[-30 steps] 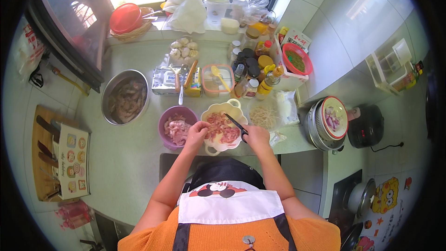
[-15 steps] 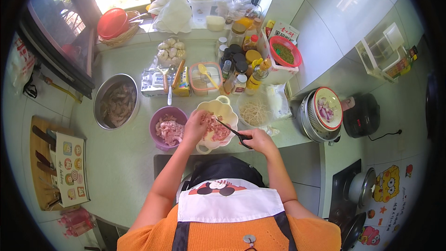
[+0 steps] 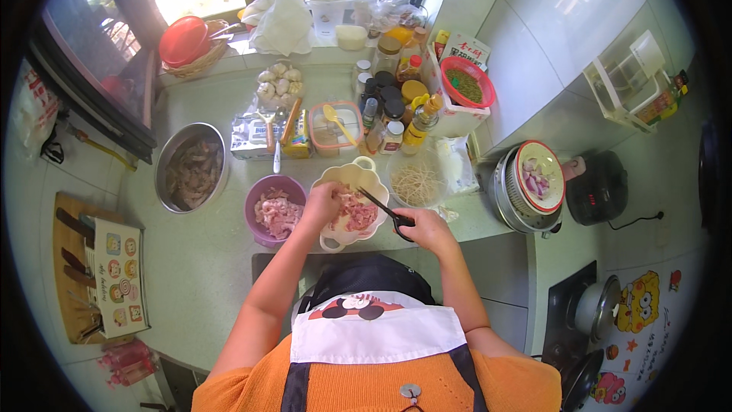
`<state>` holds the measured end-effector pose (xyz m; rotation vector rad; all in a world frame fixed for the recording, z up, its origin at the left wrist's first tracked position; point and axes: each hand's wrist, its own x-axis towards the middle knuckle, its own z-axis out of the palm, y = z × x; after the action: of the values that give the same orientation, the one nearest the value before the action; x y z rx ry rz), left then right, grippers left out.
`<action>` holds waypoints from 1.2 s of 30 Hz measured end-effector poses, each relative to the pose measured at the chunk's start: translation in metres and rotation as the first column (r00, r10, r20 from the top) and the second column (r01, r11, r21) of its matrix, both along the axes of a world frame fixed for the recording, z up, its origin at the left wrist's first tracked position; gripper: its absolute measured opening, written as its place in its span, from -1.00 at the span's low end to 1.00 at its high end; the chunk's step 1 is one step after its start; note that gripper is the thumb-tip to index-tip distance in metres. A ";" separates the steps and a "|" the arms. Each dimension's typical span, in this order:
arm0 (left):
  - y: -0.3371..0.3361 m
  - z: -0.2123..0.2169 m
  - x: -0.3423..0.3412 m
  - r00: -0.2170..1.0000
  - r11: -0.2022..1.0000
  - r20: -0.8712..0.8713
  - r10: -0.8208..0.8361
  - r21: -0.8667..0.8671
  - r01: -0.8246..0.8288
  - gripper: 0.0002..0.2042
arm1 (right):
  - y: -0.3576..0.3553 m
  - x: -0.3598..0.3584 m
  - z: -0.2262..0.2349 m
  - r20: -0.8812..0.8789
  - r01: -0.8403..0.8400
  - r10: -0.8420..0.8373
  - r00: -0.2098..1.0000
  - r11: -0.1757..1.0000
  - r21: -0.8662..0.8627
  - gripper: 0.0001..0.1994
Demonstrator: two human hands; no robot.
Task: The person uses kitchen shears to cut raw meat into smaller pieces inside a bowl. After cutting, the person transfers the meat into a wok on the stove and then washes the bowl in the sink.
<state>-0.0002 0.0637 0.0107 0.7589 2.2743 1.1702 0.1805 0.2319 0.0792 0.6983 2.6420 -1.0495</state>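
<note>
My right hand (image 3: 427, 230) grips black-handled scissors (image 3: 379, 202) by their loops, the dark blades pointing up and left over a cream bowl (image 3: 332, 243) with a scalloped rim and two loop handles. Small pink cut pieces of raw meat (image 3: 360, 215) lie in that bowl. Over its left side, the fingers of my left hand (image 3: 323, 204) are pinched together on a piece of meat, mostly hidden by the fingers. The blade tips are a little apart from those fingers. Just left of the bowl stands a purple bowl (image 3: 258, 236) holding larger pieces of raw pink meat.
A steel bowl (image 3: 161, 183) of brownish food stands at left. Behind my hands are garlic bulbs (image 3: 279, 84), a lidded container (image 3: 324, 137), sauce bottles (image 3: 393, 137) and a clear bowl of pale strands (image 3: 415, 183). At right sits a colander (image 3: 559, 191); a knife block (image 3: 69, 275) is far left.
The scissors have shifted slightly up, their blades now farther from my left fingers. My left hand has dipped slightly toward the bowl.
</note>
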 end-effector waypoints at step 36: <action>-0.005 -0.009 -0.005 0.624 0.879 0.780 -0.038 0.323 -0.350 -0.89 | -0.025 0.000 0.001 0.070 -0.052 0.047 0.996 0.996 0.068 -0.61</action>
<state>-0.0056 0.0583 0.0017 0.0984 1.3568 1.7258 0.1804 0.2073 0.0806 0.6670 2.6340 -0.9085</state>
